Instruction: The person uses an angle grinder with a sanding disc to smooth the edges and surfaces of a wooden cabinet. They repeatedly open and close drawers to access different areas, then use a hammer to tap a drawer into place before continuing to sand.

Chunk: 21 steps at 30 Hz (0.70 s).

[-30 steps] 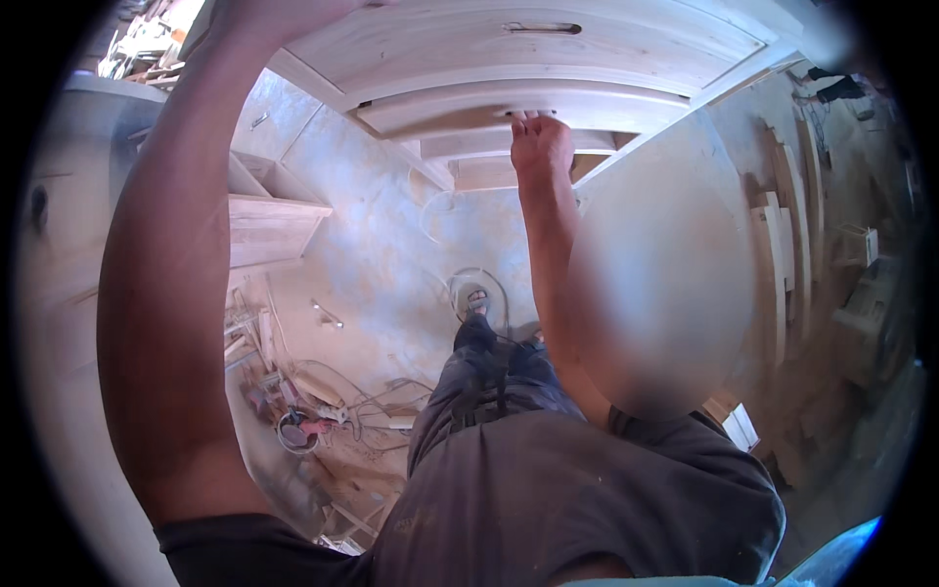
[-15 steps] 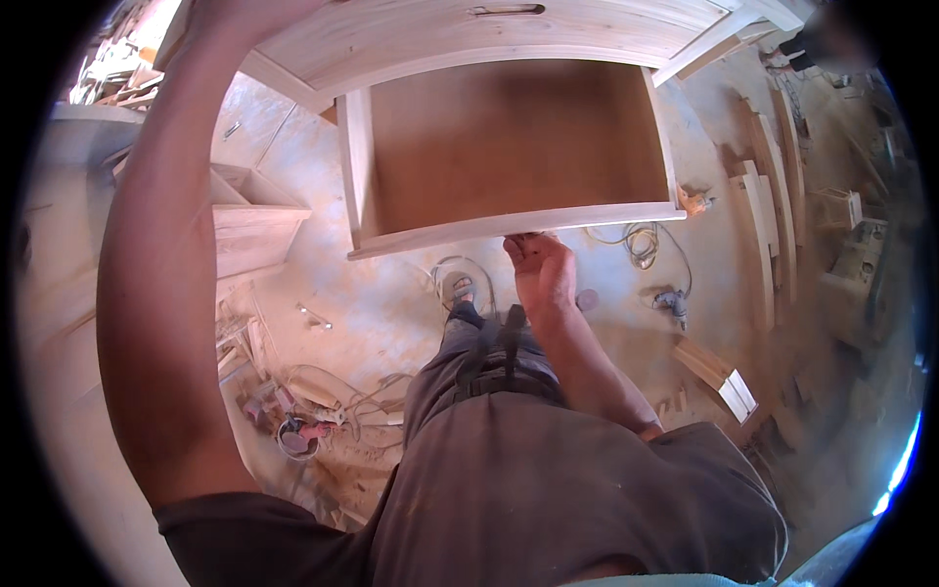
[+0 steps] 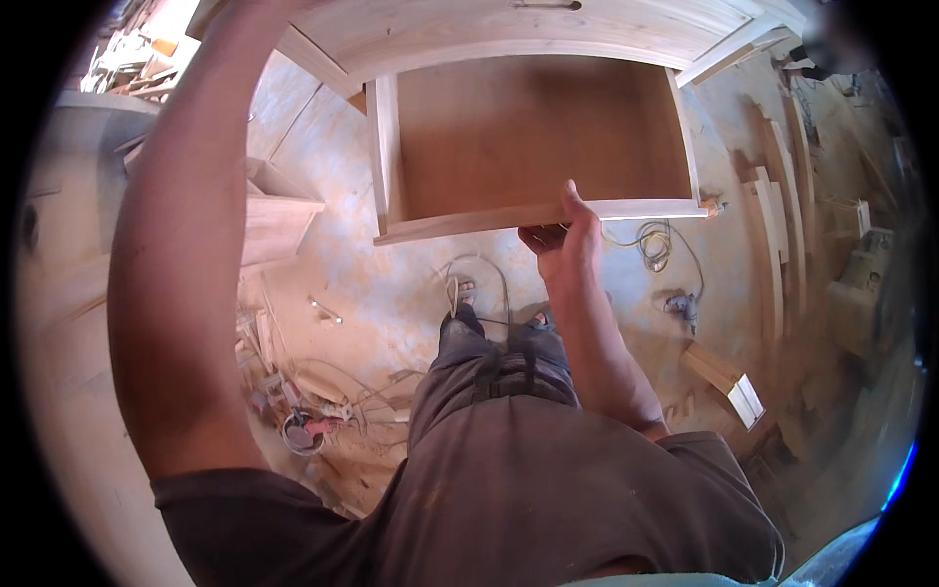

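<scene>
A pale wooden drawer [image 3: 445, 223] with a brown bottom stands pulled out from a light wood cabinet [image 3: 518, 37]. Nothing lies inside it. My right hand [image 3: 565, 240] grips the drawer's front board right of its middle, the thumb over the top edge and the fingers curled against the outer face below. On the left, my left forearm [image 3: 181, 254] reaches up past the cabinet's side. The left hand itself lies beyond the top of the picture. Higher on the cabinet, a dark elongated slot [image 3: 548, 6] shows in another front panel.
On the dusty floor to the right are a coiled yellow cable [image 3: 653, 247], a power drill [image 3: 682, 307] and long planks [image 3: 773, 215]. Left are an open wooden box [image 3: 279, 227] and an angle grinder [image 3: 305, 432] among scraps and cords. My feet stand below the drawer.
My right thumb has come up over the drawer's front board; before, the hand was below its edge. The view has shifted slightly, and a second foot now shows.
</scene>
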Each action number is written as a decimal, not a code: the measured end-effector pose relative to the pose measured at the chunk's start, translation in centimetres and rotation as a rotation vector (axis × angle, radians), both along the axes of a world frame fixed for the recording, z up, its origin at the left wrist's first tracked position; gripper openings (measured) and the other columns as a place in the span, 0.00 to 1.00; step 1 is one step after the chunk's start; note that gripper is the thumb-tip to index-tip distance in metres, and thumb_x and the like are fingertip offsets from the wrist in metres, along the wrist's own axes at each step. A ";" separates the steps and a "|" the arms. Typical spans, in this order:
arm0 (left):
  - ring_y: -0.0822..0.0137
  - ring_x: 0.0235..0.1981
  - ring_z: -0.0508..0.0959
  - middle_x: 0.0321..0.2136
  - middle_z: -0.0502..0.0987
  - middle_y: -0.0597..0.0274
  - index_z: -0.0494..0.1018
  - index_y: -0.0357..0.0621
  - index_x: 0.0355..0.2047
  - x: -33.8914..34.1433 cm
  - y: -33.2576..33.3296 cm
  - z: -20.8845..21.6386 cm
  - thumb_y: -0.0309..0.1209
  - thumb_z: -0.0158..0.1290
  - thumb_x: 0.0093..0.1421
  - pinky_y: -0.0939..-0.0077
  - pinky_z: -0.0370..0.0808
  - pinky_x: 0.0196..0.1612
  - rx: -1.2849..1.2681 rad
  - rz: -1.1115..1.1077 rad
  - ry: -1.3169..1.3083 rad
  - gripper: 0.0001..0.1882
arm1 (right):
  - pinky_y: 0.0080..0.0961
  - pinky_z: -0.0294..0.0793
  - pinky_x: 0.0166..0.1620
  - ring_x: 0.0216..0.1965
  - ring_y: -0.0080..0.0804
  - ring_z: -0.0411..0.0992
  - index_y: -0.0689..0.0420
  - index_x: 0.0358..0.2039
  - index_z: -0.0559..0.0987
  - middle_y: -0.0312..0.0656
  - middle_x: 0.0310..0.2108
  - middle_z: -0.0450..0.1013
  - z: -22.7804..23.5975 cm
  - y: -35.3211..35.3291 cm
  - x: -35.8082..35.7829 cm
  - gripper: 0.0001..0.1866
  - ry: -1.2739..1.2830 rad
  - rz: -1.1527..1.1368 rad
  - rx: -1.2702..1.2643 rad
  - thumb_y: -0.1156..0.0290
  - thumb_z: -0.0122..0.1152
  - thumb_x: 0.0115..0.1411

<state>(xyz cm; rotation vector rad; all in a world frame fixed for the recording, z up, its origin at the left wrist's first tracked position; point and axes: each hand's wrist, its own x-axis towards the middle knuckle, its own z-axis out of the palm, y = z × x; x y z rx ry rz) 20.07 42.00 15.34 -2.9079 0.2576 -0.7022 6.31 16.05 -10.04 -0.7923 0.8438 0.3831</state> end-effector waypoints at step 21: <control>0.46 0.65 0.68 0.64 0.68 0.45 0.69 0.45 0.65 -5.0 -0.3 -5.1 0.40 0.63 0.56 0.52 0.67 0.66 -0.356 -0.179 -0.169 0.36 | 0.34 0.64 0.23 0.26 0.34 0.72 0.47 0.35 0.74 0.36 0.27 0.72 -4.7 -7.3 -21.9 0.15 0.165 -0.053 -0.473 0.59 0.66 0.48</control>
